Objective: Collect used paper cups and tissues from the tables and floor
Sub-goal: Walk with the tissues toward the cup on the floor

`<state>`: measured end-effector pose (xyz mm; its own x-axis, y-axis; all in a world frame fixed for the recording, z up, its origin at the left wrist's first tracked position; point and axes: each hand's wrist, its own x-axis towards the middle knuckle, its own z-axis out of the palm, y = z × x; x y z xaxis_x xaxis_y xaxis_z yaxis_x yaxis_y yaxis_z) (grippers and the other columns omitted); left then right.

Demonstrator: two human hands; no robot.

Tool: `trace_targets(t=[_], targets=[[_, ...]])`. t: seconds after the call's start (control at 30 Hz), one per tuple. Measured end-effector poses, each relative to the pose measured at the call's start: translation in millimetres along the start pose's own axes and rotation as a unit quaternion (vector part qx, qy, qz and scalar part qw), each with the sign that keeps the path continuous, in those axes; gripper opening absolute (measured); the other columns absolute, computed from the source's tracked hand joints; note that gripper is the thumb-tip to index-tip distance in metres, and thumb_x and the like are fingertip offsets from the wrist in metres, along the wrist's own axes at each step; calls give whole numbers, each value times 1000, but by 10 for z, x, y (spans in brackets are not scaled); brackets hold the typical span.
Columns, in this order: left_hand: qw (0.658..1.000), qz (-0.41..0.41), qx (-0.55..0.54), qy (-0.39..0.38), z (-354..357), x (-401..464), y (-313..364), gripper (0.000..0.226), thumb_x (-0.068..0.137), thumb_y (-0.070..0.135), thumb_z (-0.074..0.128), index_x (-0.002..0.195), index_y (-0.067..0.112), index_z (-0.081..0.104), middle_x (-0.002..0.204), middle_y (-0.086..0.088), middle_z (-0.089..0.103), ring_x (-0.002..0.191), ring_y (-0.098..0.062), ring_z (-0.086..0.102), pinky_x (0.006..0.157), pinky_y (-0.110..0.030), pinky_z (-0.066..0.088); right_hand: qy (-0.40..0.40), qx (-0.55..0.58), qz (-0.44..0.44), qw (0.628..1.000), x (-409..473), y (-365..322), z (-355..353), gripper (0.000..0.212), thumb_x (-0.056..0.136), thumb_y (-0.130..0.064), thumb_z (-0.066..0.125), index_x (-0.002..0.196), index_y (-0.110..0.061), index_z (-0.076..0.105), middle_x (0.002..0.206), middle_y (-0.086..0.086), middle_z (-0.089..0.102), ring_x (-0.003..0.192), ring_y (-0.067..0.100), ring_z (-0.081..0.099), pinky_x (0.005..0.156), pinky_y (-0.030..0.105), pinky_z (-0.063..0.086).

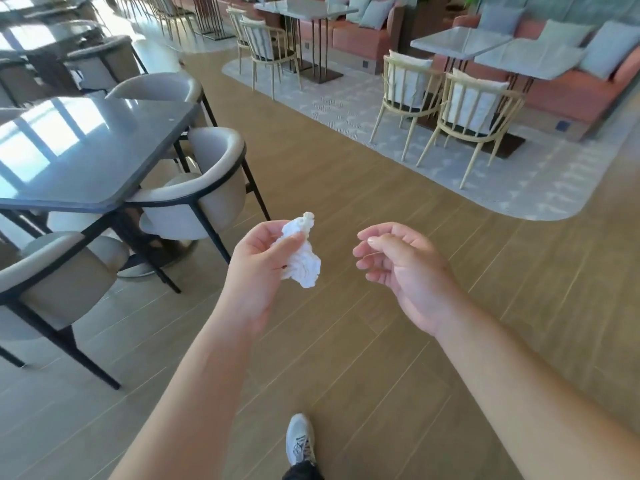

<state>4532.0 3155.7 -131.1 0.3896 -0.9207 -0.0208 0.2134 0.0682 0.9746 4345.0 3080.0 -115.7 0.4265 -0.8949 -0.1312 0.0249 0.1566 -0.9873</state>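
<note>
Wood plank floor (346, 188) runs underneath and ahead. To the left, a glossy dark table (86, 150) with grey padded chairs (204, 188) reflects bright window light. Farther ahead and right, pale spindle chairs (474, 109) and light tables (498, 50) stand on a grey rug (519, 188) before a pink sofa (571, 91) with cushions.

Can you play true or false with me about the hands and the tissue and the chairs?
1. The left hand holds a crumpled white tissue. True.
2. The right hand holds a paper cup. False: it holds nothing, its fingers loosely curled.
3. The dark table has grey padded chairs around it. True.
4. The tissue lies on the floor. False: it is up in the hand.
5. A white shoe shows at the bottom. True.
</note>
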Motion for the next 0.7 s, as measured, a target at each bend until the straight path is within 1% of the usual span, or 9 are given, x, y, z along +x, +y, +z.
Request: trace_targets(t=[0.1, 0.2, 0.27, 0.37, 0.4, 0.5, 0.63, 0.7], targets=[[1000, 4, 6, 1, -252, 600, 92, 20, 91, 23, 70, 102, 7, 66, 77, -12, 68, 65, -30, 67, 60, -36, 52, -2, -10, 2, 1000, 569, -89, 311, 14, 88, -16, 55, 92, -18, 69, 84, 0, 72, 74, 12, 65, 68, 28, 48], [1000, 6, 15, -10, -455, 1155, 212, 18, 92, 22, 70, 100, 7, 67, 77, -14, 69, 66, -32, 69, 59, -37, 52, 0, -6, -3, 1000, 1078, -195, 567, 20, 78, -26, 56, 92, -19, 69, 84, -1, 73, 74, 11, 66, 66, 26, 49], [1000, 11, 25, -11, -556, 1453, 284, 10, 93, 19, 68, 97, 10, 69, 79, -15, 70, 67, -31, 69, 59, -37, 53, -5, -4, -9, 1000, 1360, -245, 675, 21, 77, -27, 55, 91, -20, 69, 84, -1, 73, 74, 11, 66, 66, 26, 49], [1000, 15, 20, -13, -647, 1809, 357, 5, 91, 20, 68, 90, 16, 71, 78, -11, 70, 67, -28, 69, 58, -35, 53, -5, 3, -12, 1000, 1713, -320, 751, 21, 77, -27, 56, 91, -21, 69, 85, -1, 73, 75, 12, 66, 67, 27, 49], [1000, 13, 21, -17, -666, 1919, 364, 6, 92, 20, 69, 92, 15, 71, 78, -12, 70, 67, -28, 69, 58, -35, 53, 0, 6, -13, 1000, 1828, -344, 757, 21, 77, -27, 56, 91, -21, 70, 85, -1, 73, 75, 12, 66, 68, 28, 49], [999, 10, 45, -15, -692, 2270, 341, 17, 96, 18, 67, 103, 3, 65, 78, -18, 70, 66, -31, 69, 62, -38, 53, 9, 15, -19, 1000, 2174, -389, 736, 20, 78, -26, 56, 91, -21, 70, 86, 0, 73, 75, 12, 66, 68, 28, 48], [999, 5, 52, -11, -629, 2772, 247, 21, 96, 17, 66, 108, 0, 63, 78, -15, 71, 67, -31, 70, 61, -35, 54, 17, 19, -17, 1000, 2639, -356, 620, 20, 78, -25, 55, 92, -20, 69, 85, 0, 73, 76, 12, 66, 67, 27, 49], [999, -4, 51, -11, -563, 3034, 189, 22, 96, 16, 66, 110, -1, 62, 78, -15, 70, 68, -30, 70, 61, -34, 53, 27, 29, -17, 999, 2916, -338, 531, 17, 83, -21, 54, 92, -19, 69, 83, 0, 72, 75, 12, 66, 68, 26, 48]])
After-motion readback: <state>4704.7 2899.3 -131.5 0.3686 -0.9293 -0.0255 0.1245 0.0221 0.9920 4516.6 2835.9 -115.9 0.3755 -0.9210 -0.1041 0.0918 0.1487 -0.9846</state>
